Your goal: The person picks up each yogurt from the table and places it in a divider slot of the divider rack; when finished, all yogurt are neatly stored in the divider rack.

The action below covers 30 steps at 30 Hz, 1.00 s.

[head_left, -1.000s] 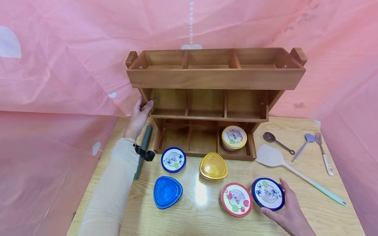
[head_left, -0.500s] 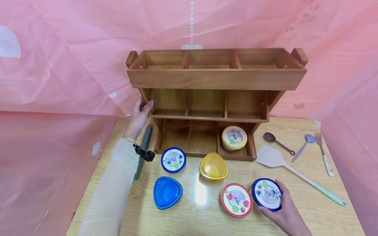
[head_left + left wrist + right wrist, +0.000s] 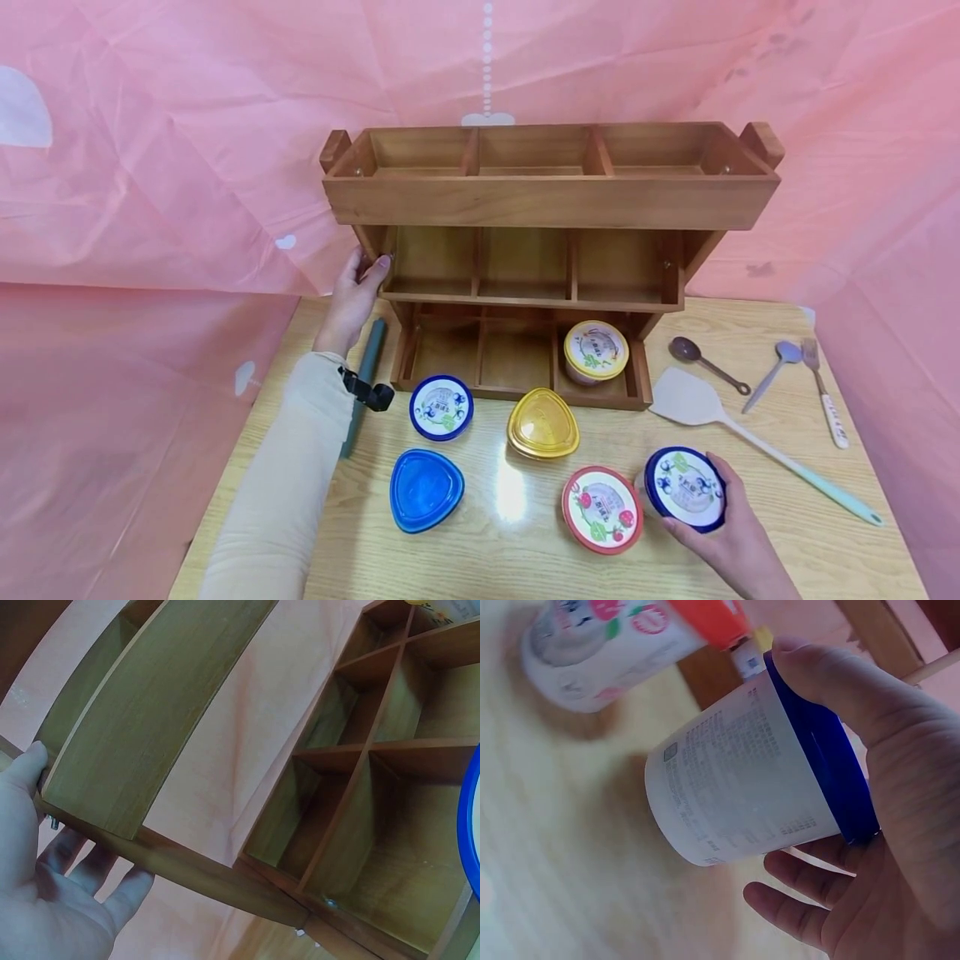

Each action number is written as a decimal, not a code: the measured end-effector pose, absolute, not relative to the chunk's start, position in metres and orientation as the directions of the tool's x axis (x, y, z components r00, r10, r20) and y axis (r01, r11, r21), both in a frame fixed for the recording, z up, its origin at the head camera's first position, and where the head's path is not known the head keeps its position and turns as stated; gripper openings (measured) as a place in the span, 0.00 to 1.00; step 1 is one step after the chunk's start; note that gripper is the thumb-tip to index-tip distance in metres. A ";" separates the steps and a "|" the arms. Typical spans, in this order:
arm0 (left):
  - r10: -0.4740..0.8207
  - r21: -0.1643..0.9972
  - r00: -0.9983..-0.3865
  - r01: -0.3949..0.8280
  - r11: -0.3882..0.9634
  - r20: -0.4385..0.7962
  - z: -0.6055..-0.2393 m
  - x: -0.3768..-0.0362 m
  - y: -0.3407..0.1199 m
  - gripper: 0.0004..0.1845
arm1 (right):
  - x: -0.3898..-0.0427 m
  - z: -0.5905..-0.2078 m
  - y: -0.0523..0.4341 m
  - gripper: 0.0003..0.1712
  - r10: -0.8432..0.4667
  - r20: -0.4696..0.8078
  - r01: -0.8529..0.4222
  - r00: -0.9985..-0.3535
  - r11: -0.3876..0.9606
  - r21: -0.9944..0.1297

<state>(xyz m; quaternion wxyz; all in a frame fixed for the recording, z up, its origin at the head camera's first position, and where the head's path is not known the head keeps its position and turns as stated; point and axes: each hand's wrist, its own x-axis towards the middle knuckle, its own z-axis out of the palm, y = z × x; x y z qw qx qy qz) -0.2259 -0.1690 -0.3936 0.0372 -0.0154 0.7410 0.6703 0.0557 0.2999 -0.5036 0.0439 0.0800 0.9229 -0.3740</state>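
A: R hand [image 3: 731, 533], status?

B: Gripping the blue-lid tub [image 3: 686, 490], lower right of head frame, thumb over the lid rim, fingers curled under the white wall. Wrist view shows the tub tipped, its top-to-base axis leaning; lid toward the palm, base toward the counter [image 3: 750, 342]. Can't tell if the base touches the wood.

A: L hand [image 3: 352, 296]?

B: Left of centre, fingers and thumb round the left end post of the wooden rack [image 3: 551, 200]. Gripping the rack, nothing else.

A: Tub vs rack?

B: Rack lies up-frame and left of the tub. R hand is the nearer one, by far.

A: Rack contents?

B: 3 tiers, 3 bays each. Only the bottom-right bay is filled: yellow-lid tub [image 3: 596, 350]. Other visible bays bare.

A: Loose items?

B: Red-lid tub [image 3: 602, 507] just beside the held one. Second blue-lid tub [image 3: 441, 407], yellow triangular box [image 3: 542, 422] and blue triangular box [image 3: 425, 488] in front of the rack. Spatula [image 3: 757, 442], 2 spoons, fork at right.
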 end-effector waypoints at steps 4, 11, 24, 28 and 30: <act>0.028 0.992 -0.997 -0.066 0.105 -0.069 -0.395 -0.228 -0.170 0.29 | 0.048 -0.492 0.300 0.67 0.117 -0.063 0.127 -0.991 0.691 -0.712; 0.020 0.991 -0.998 -0.059 0.123 -0.062 -0.409 -0.235 -0.174 0.31 | 0.021 -0.466 0.295 0.67 0.103 0.044 0.036 -0.994 0.666 -0.745; 0.010 0.986 -0.998 -0.056 0.157 -0.058 -0.412 -0.234 -0.174 0.32 | -0.025 -0.434 0.279 0.67 0.006 0.076 -0.053 -0.997 0.662 -0.748; 0.012 0.987 -0.998 -0.060 0.152 -0.063 -0.412 -0.235 -0.174 0.31 | -0.037 -0.429 0.271 0.67 -0.030 0.054 -0.060 -0.998 0.659 -0.750; 0.016 0.988 -0.998 -0.059 0.142 -0.062 -0.412 -0.236 -0.174 0.31 | -0.043 -0.427 0.266 0.66 -0.048 0.039 -0.061 -0.998 0.658 -0.750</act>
